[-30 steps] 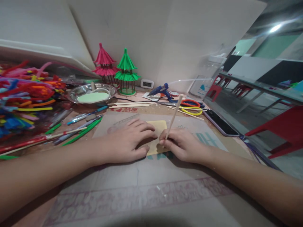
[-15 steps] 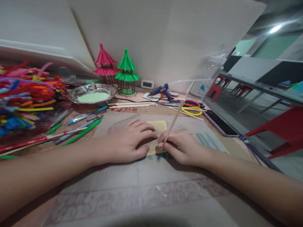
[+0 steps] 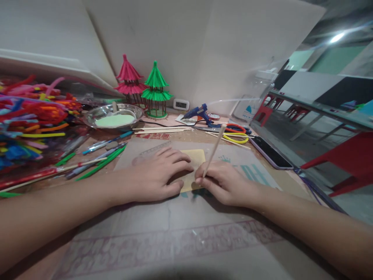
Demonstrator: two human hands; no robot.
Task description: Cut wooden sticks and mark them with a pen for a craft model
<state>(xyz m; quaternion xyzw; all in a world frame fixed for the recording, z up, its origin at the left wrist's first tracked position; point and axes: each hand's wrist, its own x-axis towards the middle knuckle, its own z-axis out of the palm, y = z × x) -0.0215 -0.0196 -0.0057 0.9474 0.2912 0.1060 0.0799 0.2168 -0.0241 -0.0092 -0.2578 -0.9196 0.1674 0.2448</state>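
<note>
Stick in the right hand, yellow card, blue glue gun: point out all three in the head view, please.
Held stick (image 3: 214, 150): head view, middle of its shaft.
Yellow card (image 3: 196, 158): head view, bare upper part.
Blue glue gun (image 3: 201, 111): head view, its body.

cannot see the lower end of the stick within the right grip. cannot read the clock.
</note>
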